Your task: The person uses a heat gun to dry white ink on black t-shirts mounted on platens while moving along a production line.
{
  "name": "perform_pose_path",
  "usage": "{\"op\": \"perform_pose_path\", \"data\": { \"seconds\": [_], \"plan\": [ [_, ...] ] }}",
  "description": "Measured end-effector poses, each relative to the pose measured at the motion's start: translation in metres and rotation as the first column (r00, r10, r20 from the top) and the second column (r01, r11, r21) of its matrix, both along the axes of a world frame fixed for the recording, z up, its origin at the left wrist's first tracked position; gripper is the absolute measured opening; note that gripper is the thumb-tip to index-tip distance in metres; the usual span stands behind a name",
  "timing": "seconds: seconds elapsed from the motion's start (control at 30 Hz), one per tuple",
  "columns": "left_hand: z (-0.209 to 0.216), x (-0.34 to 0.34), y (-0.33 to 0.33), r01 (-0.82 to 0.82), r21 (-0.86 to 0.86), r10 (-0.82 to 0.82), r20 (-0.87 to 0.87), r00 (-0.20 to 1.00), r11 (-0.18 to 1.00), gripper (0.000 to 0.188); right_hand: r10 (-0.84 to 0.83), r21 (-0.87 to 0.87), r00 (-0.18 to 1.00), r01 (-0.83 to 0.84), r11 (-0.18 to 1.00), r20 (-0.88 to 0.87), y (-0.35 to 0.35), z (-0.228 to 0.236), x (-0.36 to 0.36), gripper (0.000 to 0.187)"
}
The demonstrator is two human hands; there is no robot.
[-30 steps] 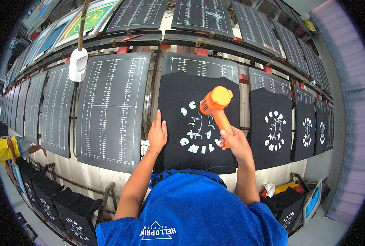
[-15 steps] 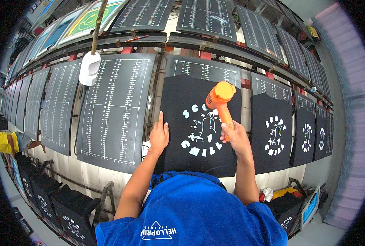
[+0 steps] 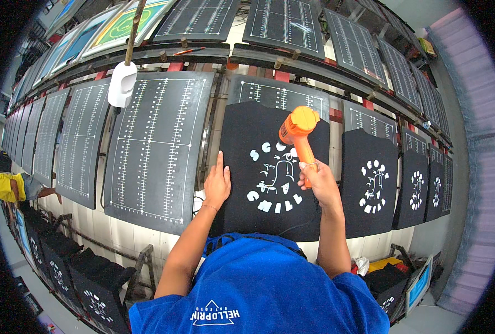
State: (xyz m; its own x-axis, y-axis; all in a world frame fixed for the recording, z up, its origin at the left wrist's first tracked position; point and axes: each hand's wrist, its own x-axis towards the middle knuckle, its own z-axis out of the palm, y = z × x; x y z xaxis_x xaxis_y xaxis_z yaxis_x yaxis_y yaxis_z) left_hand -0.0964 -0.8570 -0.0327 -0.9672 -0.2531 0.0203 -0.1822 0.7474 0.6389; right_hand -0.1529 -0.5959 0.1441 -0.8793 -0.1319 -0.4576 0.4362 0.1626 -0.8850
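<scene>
A black T-shirt (image 3: 240, 127) with a round white print lies flat over a dark printing board (image 3: 308, 98) in front of me. My right hand (image 3: 321, 183) is closed around the handle of an orange hair dryer (image 3: 298, 123), holding it above the upper part of the print. Its nozzle points to the left; part of the print is hidden beneath it. At the shirt's left edge rests my left hand (image 3: 217, 183), open, with the index finger stretched out along the edge and no object in it.
Bare gridded boards (image 3: 153, 139) stand to the left, and more line the far rail (image 3: 347, 72). Other printed black shirts (image 3: 370, 156) continue to the right. A white device (image 3: 122, 83) hangs from a pole. A person in yellow (image 3: 8, 188) is at the far left.
The hair dryer has shifted slightly toward the far side and left over the print. My left hand stays at the shirt's edge.
</scene>
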Motion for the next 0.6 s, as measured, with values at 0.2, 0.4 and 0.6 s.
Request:
{"op": "perform_pose_path", "data": {
  "seconds": [0.2, 0.4, 0.6],
  "plan": [
    [0.000, 0.000, -0.001, 0.006, -0.007, -0.006, -0.005, 1.000, 1.000, 0.057, 0.025, 0.032, 1.000, -0.025, 0.999, 0.004, -0.003, 0.006, 0.003, 0.024],
    [0.000, -0.001, 0.000, 0.004, -0.003, -0.004, 0.008, 1.000, 1.000, 0.057, 0.026, 0.072, 1.000, -0.025, 0.997, -0.013, -0.003, 0.006, 0.009, 0.026],
    [0.002, 0.000, 0.000, -0.003, 0.013, 0.003, 0.014, 1.000, 1.000, 0.057, 0.007, 0.081, 1.000, -0.007, 0.997, 0.007, 0.003, 0.014, 0.015, 0.026]
  ]
}}
